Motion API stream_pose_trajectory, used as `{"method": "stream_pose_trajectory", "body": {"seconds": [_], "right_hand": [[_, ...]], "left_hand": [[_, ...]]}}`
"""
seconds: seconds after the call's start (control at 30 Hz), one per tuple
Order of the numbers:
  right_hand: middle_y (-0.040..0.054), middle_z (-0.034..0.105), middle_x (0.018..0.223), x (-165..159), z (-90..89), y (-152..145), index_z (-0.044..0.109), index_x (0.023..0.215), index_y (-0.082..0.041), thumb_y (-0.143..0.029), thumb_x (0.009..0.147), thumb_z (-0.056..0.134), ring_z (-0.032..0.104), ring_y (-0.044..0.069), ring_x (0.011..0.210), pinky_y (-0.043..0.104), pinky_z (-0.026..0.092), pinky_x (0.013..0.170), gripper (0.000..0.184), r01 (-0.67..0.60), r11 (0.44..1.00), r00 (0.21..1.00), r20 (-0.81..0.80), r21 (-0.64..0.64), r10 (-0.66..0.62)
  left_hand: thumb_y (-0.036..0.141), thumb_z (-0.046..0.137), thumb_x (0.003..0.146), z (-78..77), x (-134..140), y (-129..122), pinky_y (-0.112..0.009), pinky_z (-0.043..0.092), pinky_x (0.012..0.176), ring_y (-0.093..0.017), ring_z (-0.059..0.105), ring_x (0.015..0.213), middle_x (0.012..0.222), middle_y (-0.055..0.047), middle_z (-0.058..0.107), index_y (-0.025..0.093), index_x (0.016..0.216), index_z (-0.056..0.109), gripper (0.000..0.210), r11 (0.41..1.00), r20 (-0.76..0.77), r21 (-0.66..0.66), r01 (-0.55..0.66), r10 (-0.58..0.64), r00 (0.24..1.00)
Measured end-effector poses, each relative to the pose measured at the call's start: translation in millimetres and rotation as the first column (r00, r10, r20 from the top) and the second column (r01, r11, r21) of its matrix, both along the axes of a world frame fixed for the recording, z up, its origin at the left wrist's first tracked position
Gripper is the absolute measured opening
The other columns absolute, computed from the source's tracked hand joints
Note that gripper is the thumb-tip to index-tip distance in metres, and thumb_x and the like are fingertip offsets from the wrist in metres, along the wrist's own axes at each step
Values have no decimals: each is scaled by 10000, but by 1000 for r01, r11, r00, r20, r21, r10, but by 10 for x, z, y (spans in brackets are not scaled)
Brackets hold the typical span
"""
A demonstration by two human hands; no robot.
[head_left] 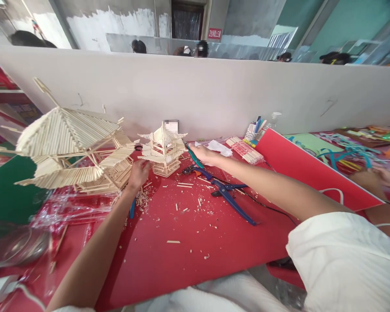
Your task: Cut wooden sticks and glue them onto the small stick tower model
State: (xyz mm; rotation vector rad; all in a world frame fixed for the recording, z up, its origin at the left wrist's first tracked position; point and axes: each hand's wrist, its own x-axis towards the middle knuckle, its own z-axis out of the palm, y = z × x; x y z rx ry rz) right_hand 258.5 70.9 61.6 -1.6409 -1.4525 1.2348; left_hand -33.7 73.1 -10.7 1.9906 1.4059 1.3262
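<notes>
A small pagoda model (164,147) built of pale wooden sticks stands upright on the red tabletop near the back wall. My left hand (139,174) is at its left side, fingers bent against the lower roof edge. In my right hand (205,155), just right of the model, is a green-handled tool (195,157); its working end is too small to make out. Below that hand lie a blue cutter (232,201) and a blue glue gun (199,172) with a black cable. A larger stick pagoda model (74,147) stands left of my left hand.
Stick offcuts (173,242) and crumbs litter the red table (149,268). Wrapped stick bundles (245,150), a pen holder (251,133) and a slanted red board (308,169) are to the right. Another person's hand (386,177) is beyond the board. Clear plastic wrap (71,210) lies left.
</notes>
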Motion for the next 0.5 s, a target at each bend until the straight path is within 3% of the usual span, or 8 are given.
{"method": "stream_pose_trajectory", "body": {"seconds": [0.13,0.33,0.5], "right_hand": [[19,563,528,-15,6,-75,513,694,-219,-696,1013,325,528,159,439,272,438,437,604,-29,995,991,132,97,17],[23,552,506,2,-36,-48,508,679,-226,-744,991,295,526,169,447,283,442,452,641,-30,991,986,167,131,8],[-2,566,530,3,-80,20,513,779,-218,-745,992,295,548,143,443,242,457,425,609,-37,999,999,-40,16,37]], "left_hand": [[468,554,868,2,9,10,-342,506,801,-236,659,802,847,-93,753,172,805,682,329,1000,13,10,6,-6,1000],[469,554,861,-13,12,33,-353,515,826,-244,669,830,869,-97,753,174,811,684,326,1000,15,24,-6,6,1000],[475,545,850,-16,11,31,-356,521,809,-246,666,816,825,-88,751,195,773,670,316,999,20,31,-29,28,999]]}}
